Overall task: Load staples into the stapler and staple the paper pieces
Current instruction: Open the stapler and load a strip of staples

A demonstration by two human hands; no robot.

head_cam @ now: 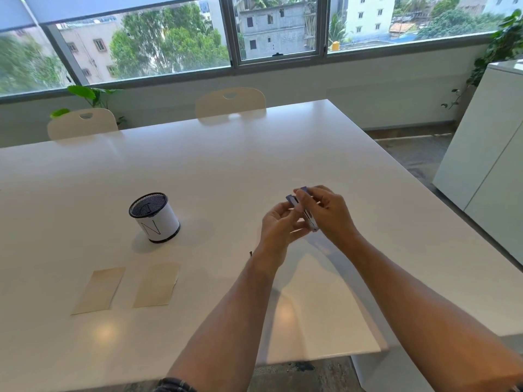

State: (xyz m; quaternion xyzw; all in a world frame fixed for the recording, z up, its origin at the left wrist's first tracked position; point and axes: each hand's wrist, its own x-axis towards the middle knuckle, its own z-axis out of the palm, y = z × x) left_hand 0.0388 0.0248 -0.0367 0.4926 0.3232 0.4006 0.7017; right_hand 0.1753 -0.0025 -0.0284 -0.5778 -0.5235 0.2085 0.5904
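Both hands are raised just above the white bench [254, 154], meeting right of its middle around a small stapler [304, 212] with purple-blue ends and a pale metal body. The left hand [278, 226] cups the stapler from the near left side, its fingers [297, 203] curled closed against the body. The right hand [329, 213] comes over from the right, its thumb and forefinger pinched on the upper purple tip, so both hands grip the stapler at once. The tool is tilted, one end higher and farther away, the other lower toward the person; whether it is hinged open cannot be told through the blur, and no staples can be made out. On the bench to the left, well apart from the hands, lie two beige paper pieces [99, 290] side by side, flat, near each other but not touching, the right piece [157, 284] showing a ragged edge. Beyond them stands an upright cylindrical mesh pen holder [154, 217], dark-rimmed and wrapped in white paper marked with a letter N. Two pale chairs [230, 101] stand at the far edge of the bench under a wide window [277, 29].
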